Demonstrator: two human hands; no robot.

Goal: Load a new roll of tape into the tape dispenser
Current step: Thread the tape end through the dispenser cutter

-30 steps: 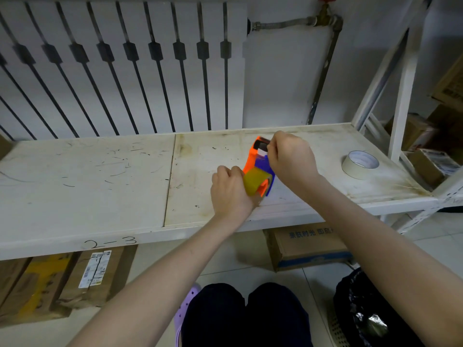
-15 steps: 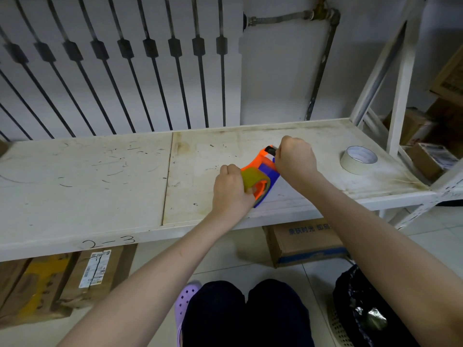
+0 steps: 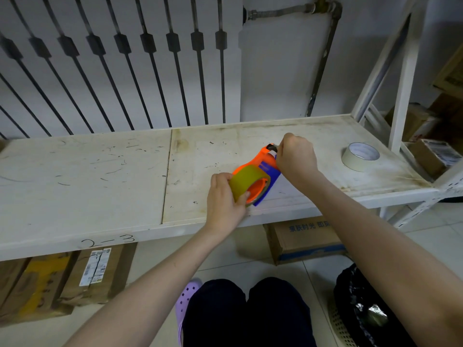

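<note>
An orange and blue tape dispenser (image 3: 266,163) lies on the white shelf (image 3: 100,176), right of the middle near the front edge. A yellowish roll of tape (image 3: 246,180) sits on its hub. My left hand (image 3: 223,199) grips that roll, thumb on its face. My right hand (image 3: 295,159) is curled tight at the dispenser's far end by the cutter; what its fingers pinch there is hidden.
A second, cream-coloured roll of tape (image 3: 360,156) lies on the shelf at the right, beside a white upright post (image 3: 403,78). Cardboard boxes (image 3: 303,237) stand on the floor under the shelf. A black bag in a basket (image 3: 363,309) sits at lower right.
The dispenser has tipped lower toward the shelf, and both hands have shifted slightly with it. My left hand now shows more of the yellow roll.
</note>
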